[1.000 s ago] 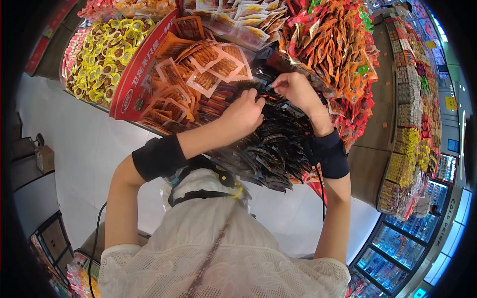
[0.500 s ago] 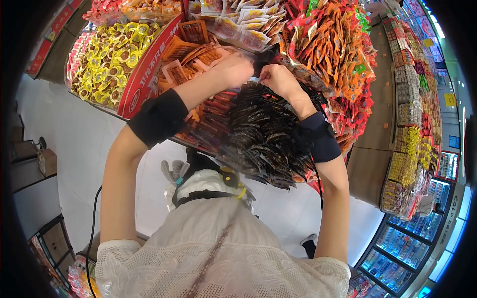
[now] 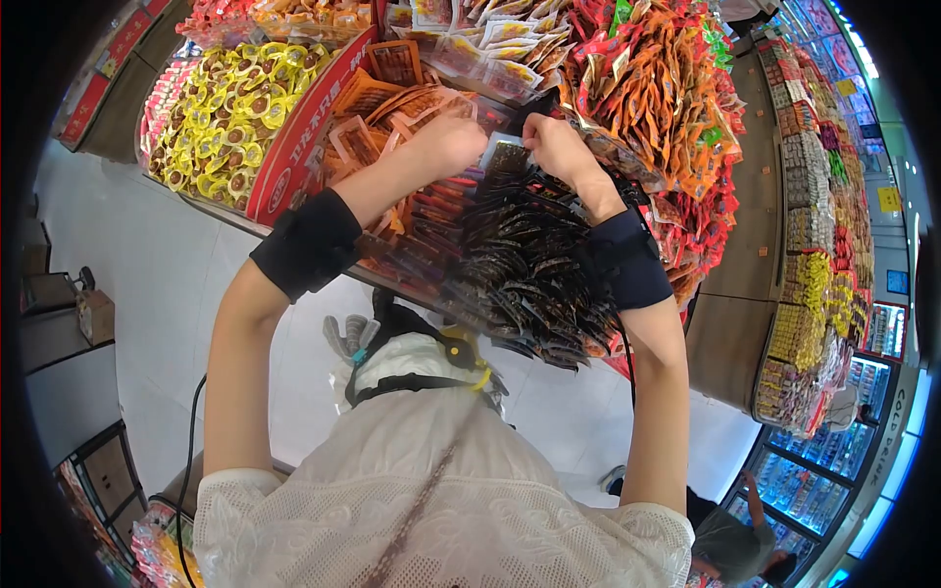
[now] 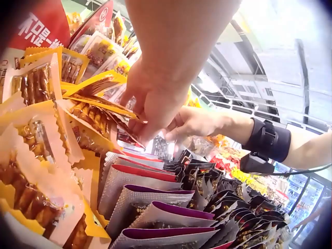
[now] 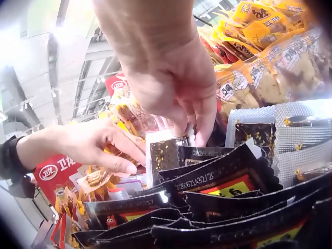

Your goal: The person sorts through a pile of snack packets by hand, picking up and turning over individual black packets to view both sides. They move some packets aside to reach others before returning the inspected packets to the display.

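Observation:
Between my hands stands a small clear-edged snack packet [image 5: 165, 155] with dark, seed-flecked food inside. My right hand [image 3: 564, 152] pinches its upper right corner from above, thumb and fingers together in the right wrist view. Across from it, my left hand [image 3: 449, 149] has thumb and curled fingers at the packet's left edge. Black snack packets [image 3: 529, 255] stand in dense rows just in front of my hands. Orange-edged packets of brown sticks [image 4: 96, 116] lean right beside my left hand in the left wrist view.
Silver packets with purple and red tops [image 4: 161, 215] border the black rows. A red printed divider [image 3: 314, 113] separates off yellow packets [image 3: 230, 127]. Orange and red packets [image 3: 657, 108] pile up at the right. Another person [image 3: 735, 539] is at lower right, near drink coolers [image 3: 784, 485].
Both hands have moved to the far end of the black rows, the left one forward from over the silver packets. The packet now shows between them. Another person has come into view at lower right.

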### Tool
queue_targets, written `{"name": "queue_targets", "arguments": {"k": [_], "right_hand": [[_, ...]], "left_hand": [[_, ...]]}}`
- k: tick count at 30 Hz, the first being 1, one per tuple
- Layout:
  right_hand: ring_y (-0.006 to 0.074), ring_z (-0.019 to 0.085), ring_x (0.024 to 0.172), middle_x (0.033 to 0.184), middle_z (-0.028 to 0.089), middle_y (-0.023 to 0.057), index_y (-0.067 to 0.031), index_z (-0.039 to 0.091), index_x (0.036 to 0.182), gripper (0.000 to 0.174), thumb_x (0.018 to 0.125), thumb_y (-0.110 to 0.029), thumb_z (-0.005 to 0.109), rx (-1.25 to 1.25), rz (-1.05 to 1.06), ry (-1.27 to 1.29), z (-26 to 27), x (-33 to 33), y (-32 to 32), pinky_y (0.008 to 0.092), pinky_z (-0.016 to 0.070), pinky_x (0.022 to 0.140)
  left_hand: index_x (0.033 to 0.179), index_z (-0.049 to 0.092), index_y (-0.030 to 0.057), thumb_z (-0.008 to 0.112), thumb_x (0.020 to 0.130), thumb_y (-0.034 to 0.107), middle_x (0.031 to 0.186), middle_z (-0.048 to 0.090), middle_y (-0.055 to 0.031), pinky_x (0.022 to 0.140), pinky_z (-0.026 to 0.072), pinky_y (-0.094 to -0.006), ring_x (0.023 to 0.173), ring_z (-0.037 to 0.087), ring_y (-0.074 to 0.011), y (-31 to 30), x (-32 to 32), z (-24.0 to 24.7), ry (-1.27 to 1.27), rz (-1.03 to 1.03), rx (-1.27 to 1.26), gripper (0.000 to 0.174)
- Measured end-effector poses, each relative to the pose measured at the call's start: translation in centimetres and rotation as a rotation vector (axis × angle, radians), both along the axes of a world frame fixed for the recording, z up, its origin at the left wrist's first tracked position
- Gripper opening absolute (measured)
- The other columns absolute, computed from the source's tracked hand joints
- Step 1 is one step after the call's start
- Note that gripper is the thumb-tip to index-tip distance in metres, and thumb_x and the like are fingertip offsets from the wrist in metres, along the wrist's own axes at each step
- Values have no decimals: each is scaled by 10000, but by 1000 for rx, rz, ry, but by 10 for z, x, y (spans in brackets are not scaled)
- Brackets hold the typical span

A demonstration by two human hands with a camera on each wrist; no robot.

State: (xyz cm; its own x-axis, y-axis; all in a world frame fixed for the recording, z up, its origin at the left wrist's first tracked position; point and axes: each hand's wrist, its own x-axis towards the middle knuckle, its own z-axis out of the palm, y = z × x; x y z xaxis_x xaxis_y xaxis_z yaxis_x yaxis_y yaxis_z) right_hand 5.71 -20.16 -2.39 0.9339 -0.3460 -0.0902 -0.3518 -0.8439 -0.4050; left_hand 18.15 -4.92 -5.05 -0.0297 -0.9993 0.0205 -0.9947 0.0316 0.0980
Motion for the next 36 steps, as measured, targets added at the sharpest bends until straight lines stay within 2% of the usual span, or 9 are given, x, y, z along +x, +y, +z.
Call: {"name": "queue_targets", "arguments": {"k": [7, 10, 11, 14, 16, 23, 27, 30, 36], "right_hand": [[338, 583, 758, 742, 604, 137, -106, 520, 880, 89, 793, -91, 518, -129, -53, -300, 69, -23, 11, 413, 440, 653], [328, 553, 680, 704, 564, 151, -98, 509, 880, 81, 803, -71, 517, -16, -5, -519, 85, -40, 9, 359, 438, 626], [211, 530, 646, 704, 562, 86, -73, 508, 884, 71, 822, -39, 515, 71, 36, -550, 90, -47, 10, 275, 424, 622], [90, 480, 687, 754, 542, 7, -40, 504, 882, 45, 844, -16, 503, 610, 13, -599, 93, -64, 25, 207, 395, 637], [47, 464, 732, 790, 533, -20, -23, 500, 897, 37, 860, -28, 500, 692, 62, -609, 86, -69, 31, 192, 392, 655], [158, 576, 915, 944, 613, 108, -10, 518, 959, 103, 862, -17, 488, 898, 131, -650, 67, -68, 42, 263, 459, 774], [153, 581, 842, 928, 602, 94, 6, 548, 1033, 219, 902, -149, 466, 892, -380, -596, 61, -83, 60, 283, 489, 752], [162, 582, 816, 913, 596, 99, 27, 546, 1023, 283, 914, -215, 448, 1191, -410, -681, 53, -93, 76, 298, 508, 715], [66, 556, 753, 853, 614, 27, 5, 590, 969, 187, 856, -141, 560, 999, -617, -608, 41, -82, 107, 213, 452, 688]], "left_hand": [[997, 568, -30, 492, 810, 53, 888, 606, -127, 674, 464, -342, 777, 579, -266, 7, -2, 26, 424, 95, -444, 219], [1052, 553, -30, 448, 885, 116, 922, 619, -99, 698, 462, -303, 774, 587, -209, 16, -17, 53, 948, 358, -319, 246], [1112, 532, -3, 420, 917, 186, 1002, 610, -82, 729, 455, -263, 830, 586, -157, 8, -11, 34, 1089, 156, -403, 293], [1176, 488, 10, 412, 924, 235, 1086, 573, -102, 794, 456, -261, 899, 586, -171, 30, -53, 60, 1581, 227, -58, 346], [1212, 448, 15, 411, 923, 274, 1098, 554, -114, 841, 452, -273, 949, 572, -168, 37, -64, 65, 1885, 47, 196, 390], [1053, 520, 14, 552, 856, 216, 949, 575, -32, 791, 432, -242, 868, 548, -105, 49, -75, 50, 2220, 93, 237, 284], [1030, 522, 27, 599, 825, 179, 926, 599, -38, 761, 442, -245, 855, 562, -89, 53, -76, 38, 2101, 251, 13, 266], [1025, 518, 12, 612, 815, 177, 909, 605, -41, 734, 440, -235, 832, 568, -88, 55, -76, 33, 2023, 425, -111, 283], [1011, 521, 15, 594, 832, 169, 964, 583, -58, 806, 427, -237, 878, 546, -90, 60, -75, 33, 1961, 396, -185, 248]]}}
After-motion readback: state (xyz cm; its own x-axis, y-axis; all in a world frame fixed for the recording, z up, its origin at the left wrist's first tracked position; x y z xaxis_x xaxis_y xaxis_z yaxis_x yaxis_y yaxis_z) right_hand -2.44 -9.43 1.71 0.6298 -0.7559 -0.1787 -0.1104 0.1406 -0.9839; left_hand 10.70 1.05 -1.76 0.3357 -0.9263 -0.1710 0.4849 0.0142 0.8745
